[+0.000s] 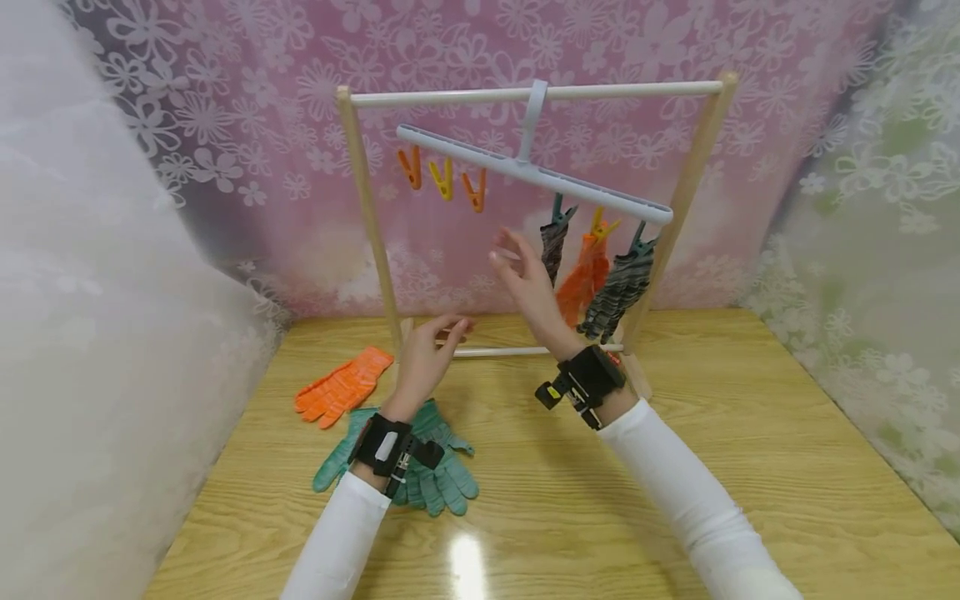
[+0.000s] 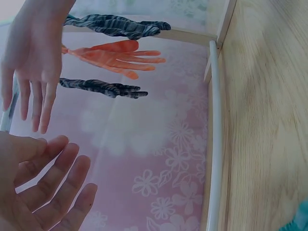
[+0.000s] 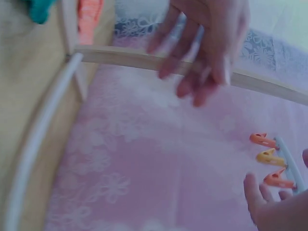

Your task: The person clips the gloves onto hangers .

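My right hand [image 1: 528, 287] is raised beneath the middle of a pale hanger [image 1: 472, 154], fingers loosely bent and holding nothing. Lower and to its left, my left hand [image 1: 427, 362] is also bare, its fingers relaxed and apart in the left wrist view. The hanger slopes down to the right. On that side clothespins grip a dark striped glove [image 1: 552, 250], an orange glove [image 1: 585, 279] and another dark striped glove [image 1: 621, 287]. On the higher left side hang an orange clothespin [image 1: 410, 168], a yellow clothespin [image 1: 442, 179] and a second orange clothespin [image 1: 476, 192], with nothing in them.
The hanger hooks over the white top bar [image 1: 637, 90] of a wooden stand [image 1: 367, 208]. An orange glove [image 1: 345, 387] lies on the table [image 1: 750, 467] at the left. Green gloves [image 1: 442, 475] lie partly under my left forearm. A white lower bar [image 1: 502, 352] spans the stand.
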{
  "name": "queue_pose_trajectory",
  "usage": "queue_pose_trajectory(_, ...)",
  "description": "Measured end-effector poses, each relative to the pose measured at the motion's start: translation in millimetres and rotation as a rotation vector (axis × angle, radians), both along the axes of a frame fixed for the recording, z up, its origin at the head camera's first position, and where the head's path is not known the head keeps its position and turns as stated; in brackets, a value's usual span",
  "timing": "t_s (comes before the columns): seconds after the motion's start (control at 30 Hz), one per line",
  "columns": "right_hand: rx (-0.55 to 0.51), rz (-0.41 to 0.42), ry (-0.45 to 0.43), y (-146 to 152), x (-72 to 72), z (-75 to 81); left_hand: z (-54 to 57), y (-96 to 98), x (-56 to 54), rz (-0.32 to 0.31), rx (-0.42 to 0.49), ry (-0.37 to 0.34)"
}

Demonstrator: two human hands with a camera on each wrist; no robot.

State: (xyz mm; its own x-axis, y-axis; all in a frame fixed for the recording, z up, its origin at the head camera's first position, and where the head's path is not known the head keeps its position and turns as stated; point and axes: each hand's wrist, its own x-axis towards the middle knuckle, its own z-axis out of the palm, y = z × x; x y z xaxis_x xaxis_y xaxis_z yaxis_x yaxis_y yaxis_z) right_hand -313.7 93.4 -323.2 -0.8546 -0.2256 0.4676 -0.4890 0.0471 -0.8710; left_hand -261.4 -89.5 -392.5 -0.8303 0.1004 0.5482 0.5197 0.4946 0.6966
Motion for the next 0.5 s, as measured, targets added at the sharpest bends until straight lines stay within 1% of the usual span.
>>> queue_pose_trajectory(0.1,-0.018,-0.056,-0.012,-13.2,-11.9,18.8,0.1,-8.7,6.7,0.0,-0.004,-0.011)
queue_pose_trajectory(0.17,-0.018,-0.098,-0.019,-19.9,-21.1,28.2,-0.5,-14.8,10.9,0.009,-0.012,-0.029)
queue_pose_trajectory(0.3,-0.005,-0.156,-0.034,-30.2,-38.3,41.3,-1.9,-27.2,18.8,0.029,-0.025,-0.05)
queue_pose_trajectory(0.37,0.0,-0.166,-0.042,-34.2,-46.2,44.7,-3.0,-34.1,22.7,0.035,-0.04,-0.051)
queue_pose_trajectory(0.5,-0.047,-0.13,-0.055,-40.7,-58.7,47.4,-9.2,-48.9,30.7,0.034,-0.091,-0.063)
